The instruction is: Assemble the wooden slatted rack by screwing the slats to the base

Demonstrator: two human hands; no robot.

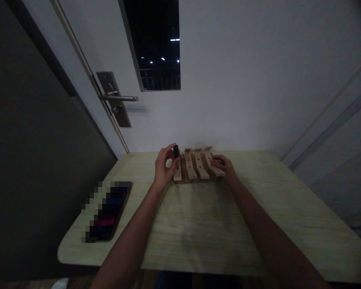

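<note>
My left hand [165, 165] is closed, pinching a small black block-like piece [176, 151] between thumb and fingertips. It holds this piece just above the leftmost of several curved, light wooden slats [199, 164]. Dark holes show in the slats, which stand side by side on a brownish base [185, 180]. At the right end, my right hand [225, 165] is closed around the edge of the rightmost wooden slat [214, 164], which sits at a slant. Some of its fingers are hidden behind that slat.
A phone [111, 212], partly pixelated, lies on the left of the pale wood-grain table [198, 228]. Right behind the table stands a white door [243, 80] with a metal handle [120, 98] and a dark window [156, 44]. A dark panel [33, 168] borders the left.
</note>
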